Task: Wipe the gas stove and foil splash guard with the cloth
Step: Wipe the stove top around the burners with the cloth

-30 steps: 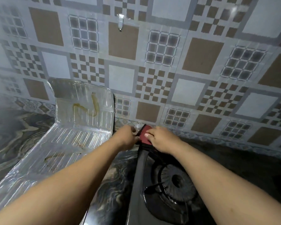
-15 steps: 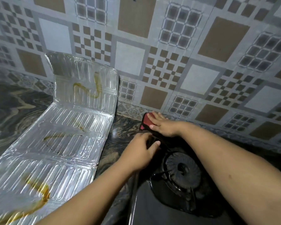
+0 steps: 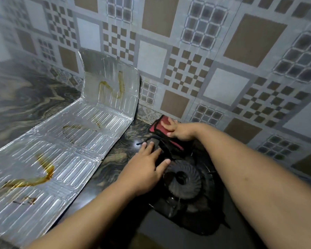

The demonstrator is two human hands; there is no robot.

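A black gas stove (image 3: 201, 218) with a round burner (image 3: 184, 180) sits on the dark counter against the tiled wall. A red and black cloth (image 3: 157, 125) lies at its back left corner. My right hand (image 3: 180, 131) presses on the cloth, fingers over its red part. My left hand (image 3: 145, 168) lies flat by the burner on the stove's left edge, fingers apart; its fingertips touch a dark fold that may be part of the cloth. The foil splash guard (image 3: 70, 141) lies to the left, its far panel leaning on the wall, streaked with brown grease.
The patterned tiled wall (image 3: 223, 69) runs close behind the stove. The dark marbled counter (image 3: 25, 97) extends left beyond the foil. A narrow strip of counter (image 3: 115, 159) separates the foil from the stove.
My left hand has come off the cloth and back toward me onto the stove's left edge. My right hand stays on the cloth. The view has tilted down.
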